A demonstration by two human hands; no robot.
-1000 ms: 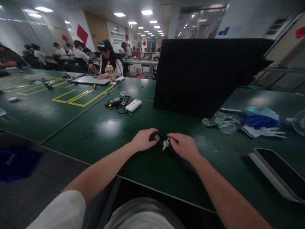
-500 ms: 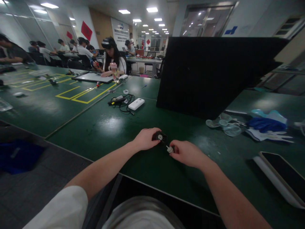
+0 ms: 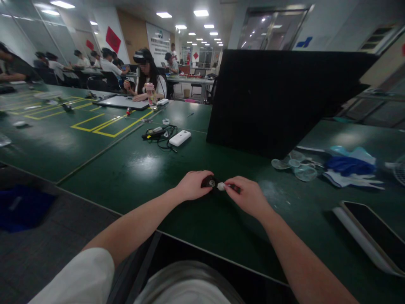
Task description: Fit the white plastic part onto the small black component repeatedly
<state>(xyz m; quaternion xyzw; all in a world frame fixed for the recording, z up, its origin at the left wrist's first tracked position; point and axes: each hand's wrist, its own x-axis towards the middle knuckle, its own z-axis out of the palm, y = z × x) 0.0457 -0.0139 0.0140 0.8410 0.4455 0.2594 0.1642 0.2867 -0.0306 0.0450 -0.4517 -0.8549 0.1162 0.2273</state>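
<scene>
My left hand (image 3: 192,185) rests on the green table (image 3: 133,169) with its fingers closed round a small black part (image 3: 209,183) that has a pale round centre. My right hand (image 3: 248,195) pinches a small white piece (image 3: 221,186) and holds it right against the black part. Both hands meet near the table's front edge, in front of a big black board (image 3: 278,97).
A white box (image 3: 180,138) and black cables (image 3: 158,134) lie further back to the left. Clear lenses (image 3: 295,168), blue and white gloves (image 3: 351,169) lie to the right, a tablet (image 3: 370,232) at the near right. Several people sit at far tables.
My right hand drew the white piece back and down half a second ago, and has now brought it up against the black part. The left hand stayed put.
</scene>
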